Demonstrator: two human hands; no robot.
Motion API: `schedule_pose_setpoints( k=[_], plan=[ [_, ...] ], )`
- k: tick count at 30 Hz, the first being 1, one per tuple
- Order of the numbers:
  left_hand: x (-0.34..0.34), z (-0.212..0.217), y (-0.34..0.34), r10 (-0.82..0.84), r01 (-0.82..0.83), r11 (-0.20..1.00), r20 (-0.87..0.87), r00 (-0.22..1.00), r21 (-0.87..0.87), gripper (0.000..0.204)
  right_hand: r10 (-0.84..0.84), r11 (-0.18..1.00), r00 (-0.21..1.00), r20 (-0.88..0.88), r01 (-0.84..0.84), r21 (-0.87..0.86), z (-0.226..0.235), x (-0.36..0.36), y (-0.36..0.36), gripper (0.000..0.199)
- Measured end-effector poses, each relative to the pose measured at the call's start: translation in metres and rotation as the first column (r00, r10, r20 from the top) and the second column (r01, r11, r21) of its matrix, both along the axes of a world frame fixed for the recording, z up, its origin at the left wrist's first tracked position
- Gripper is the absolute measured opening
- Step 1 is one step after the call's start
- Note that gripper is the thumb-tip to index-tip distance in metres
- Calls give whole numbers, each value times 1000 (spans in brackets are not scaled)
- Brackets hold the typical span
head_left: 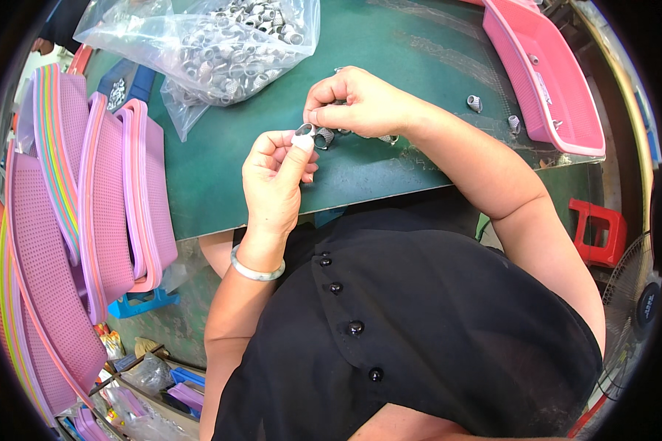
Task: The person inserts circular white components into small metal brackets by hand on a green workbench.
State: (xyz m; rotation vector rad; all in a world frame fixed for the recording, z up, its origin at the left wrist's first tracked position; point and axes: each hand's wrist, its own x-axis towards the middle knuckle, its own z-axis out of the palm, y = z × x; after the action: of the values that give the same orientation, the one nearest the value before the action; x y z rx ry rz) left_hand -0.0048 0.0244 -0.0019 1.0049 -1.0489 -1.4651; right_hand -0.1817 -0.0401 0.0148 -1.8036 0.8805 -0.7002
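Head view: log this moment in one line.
left hand: pinches ring | right hand: beside it, grip unclear | clear bag: many rings inside | pink basket: upper right

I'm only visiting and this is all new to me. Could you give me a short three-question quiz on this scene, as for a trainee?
1. Multiple choice: what fills the clear plastic bag?
A) Wooden blocks
B) Small grey ring-shaped pieces
C) Red balls

2. True or false: the left hand, which pinches a single piece, has a bangle on its wrist.

3. Count: how many loose pieces lie on the green table between the right forearm and the pink basket?

Key: 1 B; 2 true; 3 two.
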Motion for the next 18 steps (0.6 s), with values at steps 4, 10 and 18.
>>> schedule_pose_setpoints(
  k=[4,10,18],
  plan=[
    [0,0,1,-1,1,1000,-10,1000,4,18,16,1000,1000,-6,-16,-9,2,0,0,16],
    [0,-1,2,17,-13,998,47,999,-68,19,18,999,1000,19,-19,44,3,-1,0,15],
    [-3,-8,4,77,-36,955,131,988,-293,23,49,999,998,42,-49,7,4,-1,2,14]
  ],
)
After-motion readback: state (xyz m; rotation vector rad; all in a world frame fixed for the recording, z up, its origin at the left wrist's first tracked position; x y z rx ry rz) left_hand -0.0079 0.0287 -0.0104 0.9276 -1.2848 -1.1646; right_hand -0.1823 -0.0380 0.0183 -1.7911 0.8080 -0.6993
